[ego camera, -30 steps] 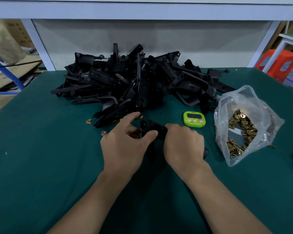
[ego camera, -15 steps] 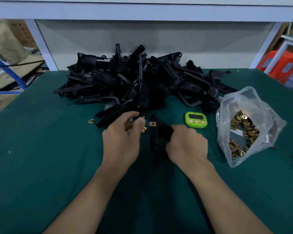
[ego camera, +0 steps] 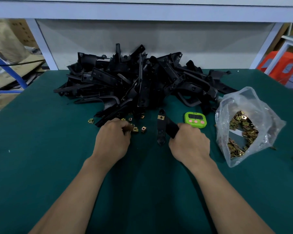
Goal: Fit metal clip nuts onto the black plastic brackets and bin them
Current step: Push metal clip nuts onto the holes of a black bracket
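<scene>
Right hand [ego camera: 189, 142] grips a black bracket [ego camera: 160, 132]; left hand [ego camera: 112, 137] is at the loose clip nuts [ego camera: 143, 129].
One gold clip [ego camera: 161, 117] sits on the bracket's far end. The left hand curls over the nuts on the green bench [ego camera: 41, 149]; I cannot tell if one is pinched. Next, I think: pick one and slide it on.

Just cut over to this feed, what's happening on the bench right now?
A person is fitting clip nuts by hand. The right hand grips a black plastic bracket that already carries one brass-coloured metal clip nut near its far end. The left hand is curled over loose clip nuts on the green table; whether it has pinched one is unclear.
</scene>
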The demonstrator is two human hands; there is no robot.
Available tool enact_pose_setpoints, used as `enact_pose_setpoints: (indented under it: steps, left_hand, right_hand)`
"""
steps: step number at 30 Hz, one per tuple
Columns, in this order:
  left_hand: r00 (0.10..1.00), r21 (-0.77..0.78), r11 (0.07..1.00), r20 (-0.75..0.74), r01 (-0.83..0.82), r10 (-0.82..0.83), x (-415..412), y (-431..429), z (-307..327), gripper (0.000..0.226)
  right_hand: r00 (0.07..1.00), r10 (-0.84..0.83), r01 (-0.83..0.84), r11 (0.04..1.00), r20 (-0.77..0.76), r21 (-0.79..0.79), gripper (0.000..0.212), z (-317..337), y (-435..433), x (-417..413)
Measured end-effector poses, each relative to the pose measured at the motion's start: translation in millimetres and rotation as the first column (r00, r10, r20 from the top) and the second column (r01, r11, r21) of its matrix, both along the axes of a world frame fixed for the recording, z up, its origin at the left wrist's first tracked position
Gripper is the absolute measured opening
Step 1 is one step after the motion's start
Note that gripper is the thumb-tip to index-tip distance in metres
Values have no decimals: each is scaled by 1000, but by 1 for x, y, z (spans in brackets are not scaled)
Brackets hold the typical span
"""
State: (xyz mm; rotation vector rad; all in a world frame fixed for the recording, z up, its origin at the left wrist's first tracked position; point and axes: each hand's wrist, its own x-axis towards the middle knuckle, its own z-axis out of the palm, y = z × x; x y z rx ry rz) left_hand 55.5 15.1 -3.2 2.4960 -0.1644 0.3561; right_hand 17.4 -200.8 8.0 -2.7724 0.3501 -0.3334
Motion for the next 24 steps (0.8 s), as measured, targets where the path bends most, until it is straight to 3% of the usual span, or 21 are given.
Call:
enact_pose_setpoints:
  steps: [4, 9, 13, 16, 24]
  left_hand:
    - [999, -22, 1000, -32, 7, -8, -1, 0, 4, 27]
    - [998, 55, 998, -49, -40, 43, -1, 10, 5, 9]
    - [996, -82, 995, -67, -57, 51, -3, 8, 6, 5]
    - [995, -226, 972, -82, -66, 48, -4, 3, 8, 13]
    - [998, -284, 959, -64, -10, -8, -11, -6, 12, 38]
  right_hand:
    - [1000, 6, -6, 1000, -3, -2, 14, 0, -1, 0]
    - [1000, 10, -10, 1000, -11, 7, 17, 2, 0, 0]
    - [1000, 12, -12, 1000, -16, 15, 17, 2, 0, -1]
    - [1000, 17, -17, 1000, -15, 27, 16, 3, 0, -2]
    - [1000, 22, -21, 999, -14, 49, 18, 4, -1, -2]
